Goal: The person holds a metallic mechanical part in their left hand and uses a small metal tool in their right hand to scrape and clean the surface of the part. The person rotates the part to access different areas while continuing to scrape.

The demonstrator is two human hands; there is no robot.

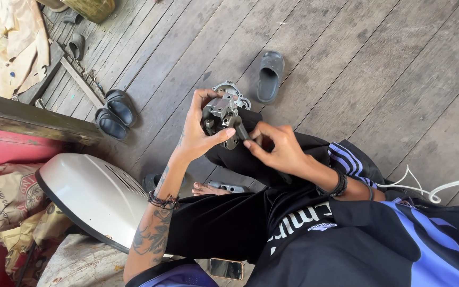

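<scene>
at the far left, paper sacks (1, 202) lie against a red wall, and a white curved cover (94, 194) rests beside them on a grey block. a pair of dark sandals (113, 113) sits on the plank floor (378, 64) just above it. further right, the left hand (197, 135) is closed around a grey metal engine part (221, 119), thumb pressed across its lower face and fingers curled over the top, holding it above the person's lap. the part is blocky, and its long axis runs roughly up and down in the picture. the right hand (274, 146) comes in from the right, touching the part's lower right edge, fingertips pinched together on something small and dark that i cannot make out. a single dark sandal (270, 74) lies beyond the hands, and a white cord (442, 188) trails at the right edge. a phone (226, 268) sits near the bottom.
</scene>
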